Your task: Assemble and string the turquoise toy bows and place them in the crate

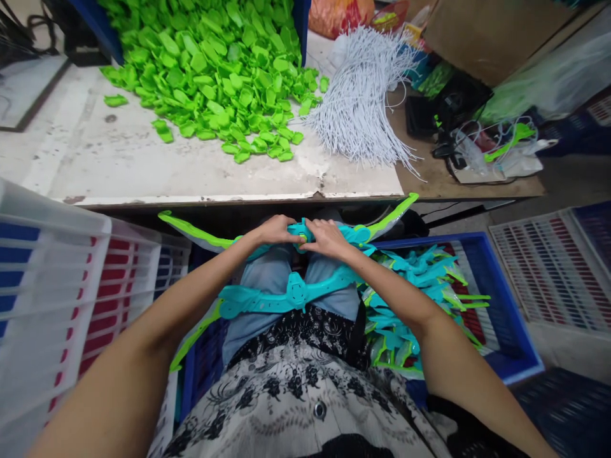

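Observation:
Above my knees lies a teal toy bow [356, 234] with lime-green tips, held sideways. My left hand [277, 229] is closed on it just left of its middle. From the other side my right hand [326, 238] grips the same bow, thumbs close together. A small yellow-green piece [302, 240] shows at the bow's centre between the thumbs; the fingers partly hide it. Across my lap rests a second toy bow [260, 301], its left green tip hanging down and its right end hidden by my right arm.
A blue crate [518, 356] at my right holds several teal and green bows. On the table [52, 168] lie a heap of green plastic pieces [214, 95] and a bundle of white cords [358, 102]. White slatted crates [90, 286] stand at my left. Black devices [453, 102] sit at the back right.

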Available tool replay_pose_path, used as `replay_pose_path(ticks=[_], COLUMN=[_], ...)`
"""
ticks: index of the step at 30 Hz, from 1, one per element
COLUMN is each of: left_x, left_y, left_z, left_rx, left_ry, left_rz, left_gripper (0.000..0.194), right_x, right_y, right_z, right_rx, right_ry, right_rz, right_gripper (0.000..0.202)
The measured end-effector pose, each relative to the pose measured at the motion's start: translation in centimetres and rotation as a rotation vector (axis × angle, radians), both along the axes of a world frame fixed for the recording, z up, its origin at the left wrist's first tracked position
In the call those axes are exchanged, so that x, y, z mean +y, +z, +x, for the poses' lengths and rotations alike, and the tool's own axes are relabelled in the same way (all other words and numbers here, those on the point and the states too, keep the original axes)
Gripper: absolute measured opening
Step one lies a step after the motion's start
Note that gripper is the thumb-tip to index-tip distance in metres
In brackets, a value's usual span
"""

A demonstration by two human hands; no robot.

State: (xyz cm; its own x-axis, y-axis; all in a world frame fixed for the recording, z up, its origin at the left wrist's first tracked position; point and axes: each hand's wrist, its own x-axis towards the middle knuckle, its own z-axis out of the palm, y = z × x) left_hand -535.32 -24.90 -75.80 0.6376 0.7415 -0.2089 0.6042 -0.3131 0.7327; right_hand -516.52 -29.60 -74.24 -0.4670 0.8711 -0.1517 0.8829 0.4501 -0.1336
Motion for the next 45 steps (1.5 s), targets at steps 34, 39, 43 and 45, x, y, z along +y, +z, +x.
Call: replay_pose_path(ticks=[34,39,43,45], left_x=[-8.7,-7.5,-6.2,-5.6], left_y=[-2.1,-2.1,-1.6,-1.2], left_z=[0.6,0.8,0.7,0.4], left_rx=[0.395,0.383,0.316,0.258], left_ry=[0.073,0.155,0.112,0.083], left_rz=[0.523,0.475,0.364,0.277], left_gripper=[0.073,0.085,0.090,0.084], right_x=[14.8,14.2,13.1,13.0], right_y=[6.8,6.8,7.6,7.9], right_z=[-6.1,-5.0,-2.6,-1.7], right_rx=[0.079,0.195,0.231,0.184], right_ry=[0.046,-0.186,-0.405,-0.417], right_rz=[0.389,0.279,0.108,0.166], right_gripper=[0.026,0.032,0.031,0.025])
